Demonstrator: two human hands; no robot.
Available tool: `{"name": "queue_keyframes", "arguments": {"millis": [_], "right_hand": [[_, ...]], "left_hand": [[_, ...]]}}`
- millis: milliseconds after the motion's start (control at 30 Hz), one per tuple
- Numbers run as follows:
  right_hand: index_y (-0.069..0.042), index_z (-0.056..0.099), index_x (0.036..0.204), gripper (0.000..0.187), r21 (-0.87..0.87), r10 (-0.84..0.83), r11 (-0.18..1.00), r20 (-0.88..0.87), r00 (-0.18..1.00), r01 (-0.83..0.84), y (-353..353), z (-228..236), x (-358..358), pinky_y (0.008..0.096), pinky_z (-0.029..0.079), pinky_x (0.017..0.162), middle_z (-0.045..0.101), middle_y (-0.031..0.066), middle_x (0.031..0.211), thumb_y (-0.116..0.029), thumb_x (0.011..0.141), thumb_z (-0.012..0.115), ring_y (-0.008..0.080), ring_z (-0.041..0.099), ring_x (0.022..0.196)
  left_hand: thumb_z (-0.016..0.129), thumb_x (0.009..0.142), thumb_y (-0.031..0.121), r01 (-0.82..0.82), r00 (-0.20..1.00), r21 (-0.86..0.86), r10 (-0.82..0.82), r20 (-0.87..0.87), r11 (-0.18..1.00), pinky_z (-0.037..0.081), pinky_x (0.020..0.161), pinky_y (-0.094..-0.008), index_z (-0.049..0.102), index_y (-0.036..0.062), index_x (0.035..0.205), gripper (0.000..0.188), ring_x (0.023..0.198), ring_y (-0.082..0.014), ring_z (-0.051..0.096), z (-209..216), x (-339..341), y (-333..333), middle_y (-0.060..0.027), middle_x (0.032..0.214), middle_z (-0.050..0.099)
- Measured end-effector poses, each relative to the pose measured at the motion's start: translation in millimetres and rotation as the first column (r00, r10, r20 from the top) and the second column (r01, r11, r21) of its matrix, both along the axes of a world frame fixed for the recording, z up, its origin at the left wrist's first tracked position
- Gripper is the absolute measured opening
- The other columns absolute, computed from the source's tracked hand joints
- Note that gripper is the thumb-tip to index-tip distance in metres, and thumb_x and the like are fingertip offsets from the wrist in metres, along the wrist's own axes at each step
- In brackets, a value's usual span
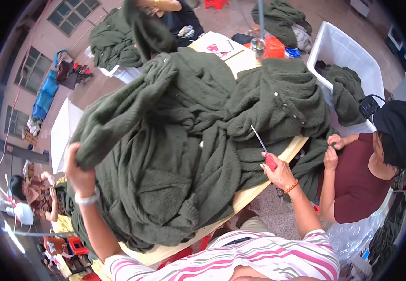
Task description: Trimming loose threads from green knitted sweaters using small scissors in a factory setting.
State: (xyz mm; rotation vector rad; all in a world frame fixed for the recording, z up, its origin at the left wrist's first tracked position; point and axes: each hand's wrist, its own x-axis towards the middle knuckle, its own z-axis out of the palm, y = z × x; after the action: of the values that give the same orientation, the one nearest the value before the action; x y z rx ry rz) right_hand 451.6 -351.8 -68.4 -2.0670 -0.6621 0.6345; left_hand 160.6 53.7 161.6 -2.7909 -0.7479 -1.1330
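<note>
By the green pile (pixel 165 192), left grip (pixel 81 177) clutches fleece (pixel 118 119), right grip (pixel 281 175) a red-handled spike (pixel 270 162) — one dip could snag threads!

You are holding both arms out in front of you, with your hands standing well apart. Your left forearm (pixel 99 227) is slanting outward to the left, bare below the elbow, and your left hand (pixel 82 179) is gripping, its wrist running nearly in line with the forearm and its palm hidden from view. Your right forearm (pixel 303 206) is slanting inward, also bare, and your right hand (pixel 281 175) is gripping too, its fingers curling in and its knuckles facing forward and leftward.
</note>
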Motion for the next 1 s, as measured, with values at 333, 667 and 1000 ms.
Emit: {"name": "queue_keyframes", "arguments": {"millis": [333,667,1000], "right_hand": [[-0.007,0.057,0.122,0.037,0.122,0.31,0.932,0.217,0.926,-0.341,88,23,-75,0.0349,0.049,0.063,0.061,0.013,0.067,-0.019,0.088,0.063,0.0282,0.065,0.064],[-0.01,0.053,0.121,0.041,-0.083,0.488,0.871,0.247,0.837,-0.484,123,42,-140,0.0466,0.051,0.073,0.067,0.0208,0.085,-0.031,0.087,0.063,0.0416,0.064,0.082],[-0.014,0.053,0.12,0.038,-0.028,0.514,0.848,0.287,0.808,-0.529,103,56,-138,0.0475,0.052,0.068,0.066,0.0184,0.081,-0.026,0.086,0.064,0.041,0.064,0.077]], "left_hand": [[0.059,0.073,0.002,-0.317,0.898,-0.501,0.425,0.116,0.805,0.042,0.094,-0.0332,0.058,-0.0037,0.105,0.032,0.103,-0.0237,0.053,-2,-300,-146,-0.0108,0.109,0.055],[0.072,0.081,0.006,-0.172,0.982,-0.69,0.174,-0.068,0.703,0.047,0.062,-0.0226,0.065,0.0008,0.106,0.027,0.07,-0.0091,0.059,-125,-174,-145,-0.0058,0.085,0.065],[0.071,0.074,0.006,-0.066,0.991,-0.339,0.023,-0.13,0.938,0.046,0.084,-0.0401,0.06,0.0043,0.113,0.041,0.096,-0.0315,0.055,-191,-24,-78,-0.0127,0.107,0.058]]}}
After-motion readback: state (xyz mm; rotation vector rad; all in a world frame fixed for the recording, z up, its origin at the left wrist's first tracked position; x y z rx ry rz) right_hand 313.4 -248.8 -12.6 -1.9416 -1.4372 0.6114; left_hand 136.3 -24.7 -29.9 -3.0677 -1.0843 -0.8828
